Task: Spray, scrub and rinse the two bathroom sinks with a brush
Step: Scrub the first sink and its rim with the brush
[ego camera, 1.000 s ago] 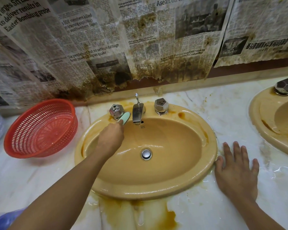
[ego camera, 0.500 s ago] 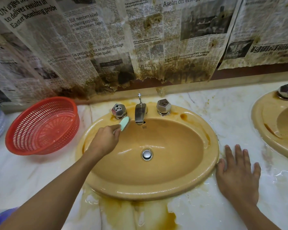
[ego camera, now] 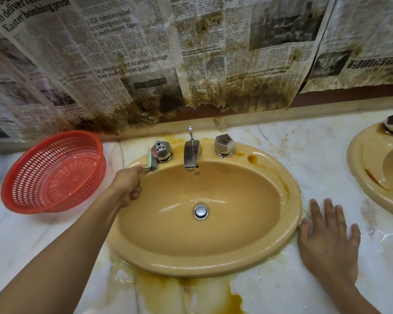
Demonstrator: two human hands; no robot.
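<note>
Mint-green plastic brush (ego camera: 149, 162) juts past the far side of our gripping left hand (ego camera: 127, 185), against the faceted chrome tap knob (ego camera: 161, 150); our right hand (ego camera: 327, 236) lies flat, spread.

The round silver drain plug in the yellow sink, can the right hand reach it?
Probably yes. The right hand lies flat beside the yellow sink, and nothing stands between it and the round silver drain plug.

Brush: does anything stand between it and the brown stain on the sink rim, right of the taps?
Yes: along the back rim, the left tap handle, spout and right tap handle stand between brush and stain. Over the basin, nothing visible.
</note>
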